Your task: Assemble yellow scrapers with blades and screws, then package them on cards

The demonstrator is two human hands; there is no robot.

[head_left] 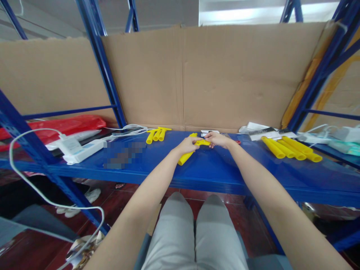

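In front of me, my left hand (189, 144) has its fingers closed on a small yellow plastic piece (201, 143). From the other side, my right hand (218, 139) pinches the end of the same piece. A yellow tube (185, 158) lies slanted beneath my left hand, its near end toward me. Whether the tube is joined to the piece is hidden by my fingers. Just behind the hands is a small white item (206, 132), and a bit of red (238, 142) shows beside my right wrist.
Three yellow T-shaped parts (156, 135) lie at the back left of the blue shelf (222, 170). Several yellow tubes (294, 148) rest at right. A white power strip (84, 151) with cables stands left. Cardboard (233, 75) walls the back; blue posts (105, 67) flank it.
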